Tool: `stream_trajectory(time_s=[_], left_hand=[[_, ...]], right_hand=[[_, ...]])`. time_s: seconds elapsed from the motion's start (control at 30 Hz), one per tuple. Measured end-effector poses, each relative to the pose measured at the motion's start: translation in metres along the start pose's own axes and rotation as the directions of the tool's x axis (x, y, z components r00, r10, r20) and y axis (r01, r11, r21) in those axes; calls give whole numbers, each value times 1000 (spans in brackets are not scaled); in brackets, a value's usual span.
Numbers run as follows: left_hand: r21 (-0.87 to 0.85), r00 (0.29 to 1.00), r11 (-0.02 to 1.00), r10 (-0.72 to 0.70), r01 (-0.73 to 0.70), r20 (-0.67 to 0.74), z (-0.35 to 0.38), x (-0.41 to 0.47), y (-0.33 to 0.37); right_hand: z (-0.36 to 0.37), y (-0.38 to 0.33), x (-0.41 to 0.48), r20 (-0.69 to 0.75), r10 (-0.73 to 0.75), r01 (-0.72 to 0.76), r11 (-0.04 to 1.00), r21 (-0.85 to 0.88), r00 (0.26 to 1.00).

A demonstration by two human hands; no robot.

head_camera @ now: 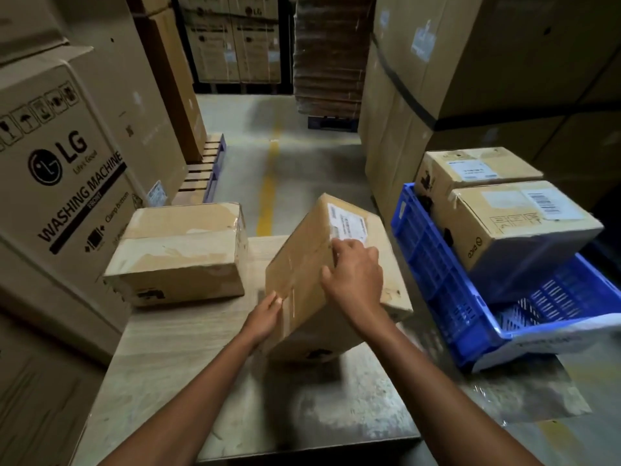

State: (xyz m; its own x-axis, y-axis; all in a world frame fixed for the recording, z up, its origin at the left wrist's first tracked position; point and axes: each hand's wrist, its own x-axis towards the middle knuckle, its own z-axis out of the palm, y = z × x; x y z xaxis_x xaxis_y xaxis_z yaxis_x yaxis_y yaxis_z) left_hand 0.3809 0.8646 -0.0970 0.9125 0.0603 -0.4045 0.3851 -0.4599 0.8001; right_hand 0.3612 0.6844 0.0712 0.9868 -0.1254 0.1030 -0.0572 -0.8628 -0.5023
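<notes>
The left forearm [201, 375] and the right forearm [426, 371] are slender and bare along all of their visible length, from the lower edge of the view up to the wrists. The left hand [265, 314] and the right hand [356, 280] are bare too, fingers uncovered; a short thumbnail shows on the left one, and knuckles and faint tendon lines mark the back of the right. Slight blur hides any finer detail on the fingers.
</notes>
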Motion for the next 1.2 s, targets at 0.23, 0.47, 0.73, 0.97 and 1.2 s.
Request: stream_trajectory(time_s=[0.23,0.47,0.73,0.97,1.2], left_hand=[[-481,975,849,202,-220,-90,-41,-46,58],[-197,900,883,392,-426,-190,-66,-73,66],[572,427,462,881,-678,-205,-62,-70,49],[594,480,446,870,-670,-113,-57,-70,50],[628,554,377,826,-680,104,-80,-51,83]], right_hand=[[36,-26,-25,52,-251,246,965,88,967],[44,-9,-15,44,-197,199,978,-58,979],[55,7,-24,-116,-451,456,889,25,885],[58,23,-24,-150,-486,503,857,114,861],[40,2,1,48,-481,483,868,-113,876]])
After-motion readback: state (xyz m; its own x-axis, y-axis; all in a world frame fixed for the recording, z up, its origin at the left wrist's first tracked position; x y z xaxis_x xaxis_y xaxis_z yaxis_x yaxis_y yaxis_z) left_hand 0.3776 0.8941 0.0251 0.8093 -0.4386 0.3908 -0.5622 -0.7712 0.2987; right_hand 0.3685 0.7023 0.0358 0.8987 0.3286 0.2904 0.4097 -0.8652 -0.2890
